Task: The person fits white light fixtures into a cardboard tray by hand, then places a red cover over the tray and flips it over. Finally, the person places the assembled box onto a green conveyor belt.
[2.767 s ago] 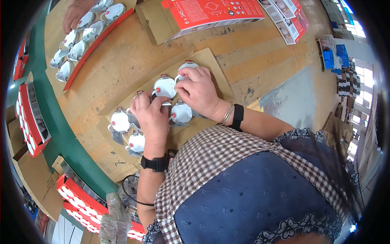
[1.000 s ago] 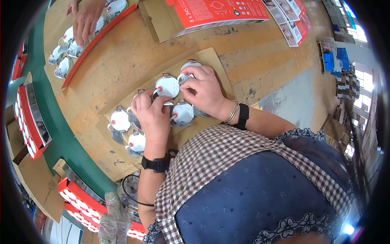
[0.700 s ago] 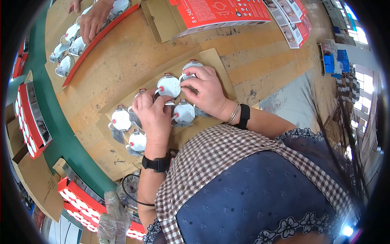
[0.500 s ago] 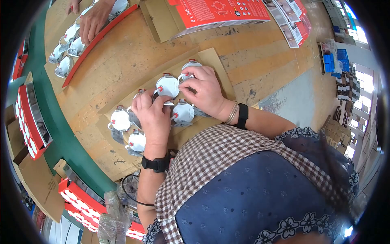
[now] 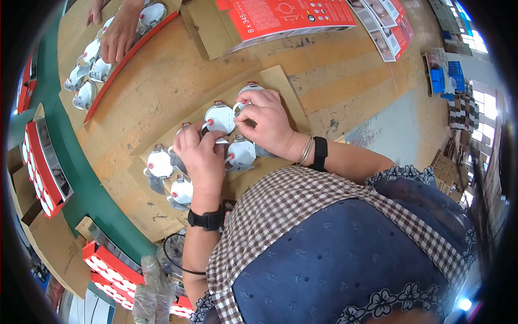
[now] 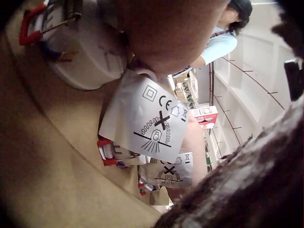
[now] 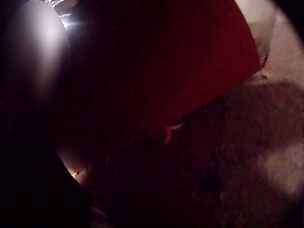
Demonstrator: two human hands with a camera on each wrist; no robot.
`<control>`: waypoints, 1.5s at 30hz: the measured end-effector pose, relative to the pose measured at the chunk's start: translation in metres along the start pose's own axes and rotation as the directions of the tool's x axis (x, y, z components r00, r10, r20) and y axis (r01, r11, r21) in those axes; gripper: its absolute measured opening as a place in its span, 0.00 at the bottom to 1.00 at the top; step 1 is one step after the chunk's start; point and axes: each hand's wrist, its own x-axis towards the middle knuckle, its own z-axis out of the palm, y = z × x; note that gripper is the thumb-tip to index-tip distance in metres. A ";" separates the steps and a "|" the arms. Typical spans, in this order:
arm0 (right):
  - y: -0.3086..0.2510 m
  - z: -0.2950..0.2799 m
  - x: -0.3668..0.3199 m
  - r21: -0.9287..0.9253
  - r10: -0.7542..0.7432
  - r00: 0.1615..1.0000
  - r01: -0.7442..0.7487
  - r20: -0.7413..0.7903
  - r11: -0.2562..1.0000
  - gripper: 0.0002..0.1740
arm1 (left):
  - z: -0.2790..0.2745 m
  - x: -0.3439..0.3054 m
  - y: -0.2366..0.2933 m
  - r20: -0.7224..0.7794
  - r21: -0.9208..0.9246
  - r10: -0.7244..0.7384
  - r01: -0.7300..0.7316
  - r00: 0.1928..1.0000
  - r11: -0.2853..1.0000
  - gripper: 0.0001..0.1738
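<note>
Several round white downlights (image 5: 219, 119) with red clips, short white cables and printed tags lie in a cardboard tray (image 5: 278, 81) in front of me. My left hand (image 5: 200, 156) is bent over the tray's middle, thumb and fingers pinching at a white tag (image 5: 221, 140) and partly hiding a downlight. The left wrist view shows a white tag (image 6: 149, 116) with CE marks beside a cable loop and the hand. Higher in the tray my right hand (image 5: 267, 121) pinches the white cable (image 5: 238, 107) of the top downlight (image 5: 251, 87). The right wrist view is mostly dark.
Another person's hand (image 5: 120, 35) reaches over a second tray of downlights with a red edge (image 5: 132, 65). A red printed box (image 5: 286, 16) lies at the back, printed sheets (image 5: 380, 29) to its right. Filled red boxes (image 5: 46, 167) stand at left.
Both my hands stay at nearly the same places on the tray, fingers shifting slightly. The other person's hand has moved down over the second tray since the oldest frame.
</note>
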 end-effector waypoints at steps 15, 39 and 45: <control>-0.003 -0.017 -0.009 0.035 0.020 0.998 -0.022 0.057 0.999 0.04 | -0.003 -0.010 0.017 -0.005 0.025 -0.021 0.021 1.000 0.999 0.14; -0.017 -0.015 -0.022 0.016 0.053 0.998 -0.054 0.024 0.998 0.03 | -0.011 -0.022 0.015 -0.009 -0.010 0.012 -0.012 1.000 1.000 0.13; -0.017 -0.021 -0.017 0.009 0.043 0.999 -0.043 0.034 0.999 0.04 | -0.015 -0.016 0.021 -0.001 -0.017 0.012 -0.012 1.000 1.000 0.14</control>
